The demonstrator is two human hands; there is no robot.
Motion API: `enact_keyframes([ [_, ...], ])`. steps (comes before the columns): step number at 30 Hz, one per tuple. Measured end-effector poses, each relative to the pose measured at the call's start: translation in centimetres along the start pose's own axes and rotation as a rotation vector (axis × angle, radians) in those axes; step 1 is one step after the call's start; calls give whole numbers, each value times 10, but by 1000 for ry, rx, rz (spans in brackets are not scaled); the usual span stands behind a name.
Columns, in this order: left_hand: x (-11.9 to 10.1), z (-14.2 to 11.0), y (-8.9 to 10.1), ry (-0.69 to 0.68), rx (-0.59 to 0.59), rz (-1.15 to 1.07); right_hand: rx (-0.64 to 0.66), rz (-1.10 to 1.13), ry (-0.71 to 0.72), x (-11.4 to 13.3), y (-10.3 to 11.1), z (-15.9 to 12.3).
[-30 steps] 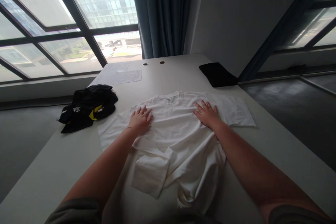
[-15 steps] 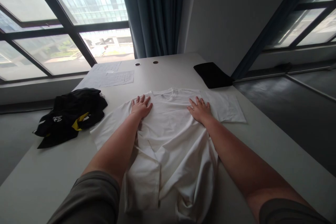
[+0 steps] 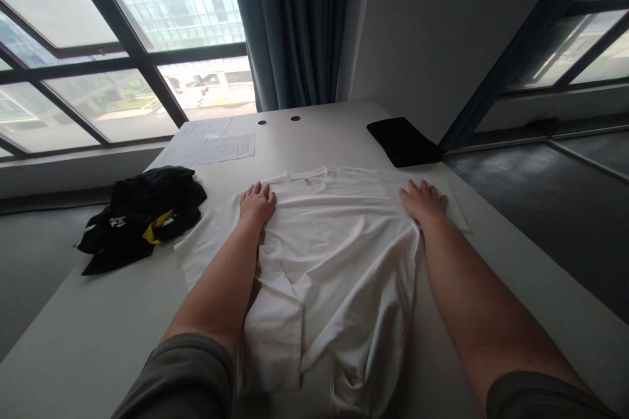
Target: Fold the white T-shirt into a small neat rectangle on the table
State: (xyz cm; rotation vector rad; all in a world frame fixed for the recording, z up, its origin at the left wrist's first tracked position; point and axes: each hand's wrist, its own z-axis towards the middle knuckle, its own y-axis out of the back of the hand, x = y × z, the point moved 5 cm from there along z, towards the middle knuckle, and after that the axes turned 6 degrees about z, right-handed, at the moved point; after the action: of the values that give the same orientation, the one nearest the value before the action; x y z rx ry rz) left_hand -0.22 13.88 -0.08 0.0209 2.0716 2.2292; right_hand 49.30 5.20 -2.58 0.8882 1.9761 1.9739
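A white T-shirt point(image 3: 334, 229) lies spread on the table, its collar toward the far end and its lower part rumpled in folds near me. My left hand point(image 3: 258, 201) rests flat on the shirt near the shoulder at the left of the collar, fingers stretched out. On the right sleeve lies my right hand point(image 3: 423, 199), palm down with its fingers apart. Neither hand grips the cloth. My left forearm hides part of the shirt's left side and sleeve.
A crumpled black garment with yellow and white parts point(image 3: 142, 216) lies at the left of the white table point(image 3: 122, 327). Printed papers point(image 3: 223, 148) lie at the far left, and a flat black item point(image 3: 403, 141) at the far right. Windows and a blue curtain point(image 3: 295, 26) stand behind.
My right hand has slid rightward from the shirt's chest onto the right sleeve. My left hand has shifted slightly left. The cloth between them looks smoother near the right shoulder.
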Motion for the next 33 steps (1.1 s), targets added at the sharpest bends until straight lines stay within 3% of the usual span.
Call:
enact_keyframes([
  [3,10,-1,-4,-8,83,27,-4,9,-49,-23,5,10],
  [8,33,-19,-2,-77,82,29,-18,5,-53,-23,3,9],
  [17,146,-134,-1,7,31,155,-51,-1,-33,-23,2,11],
  [20,168,-156,5,35,10,197,-50,-14,-32,-22,3,9],
  [23,170,-161,11,55,-21,197,-49,-21,-8,-20,5,5],
  [28,150,-158,21,46,-123,162,-37,-38,44,-29,9,-4],
  [33,130,-154,17,-26,-85,85,-22,-66,-1,-54,18,-4],
])
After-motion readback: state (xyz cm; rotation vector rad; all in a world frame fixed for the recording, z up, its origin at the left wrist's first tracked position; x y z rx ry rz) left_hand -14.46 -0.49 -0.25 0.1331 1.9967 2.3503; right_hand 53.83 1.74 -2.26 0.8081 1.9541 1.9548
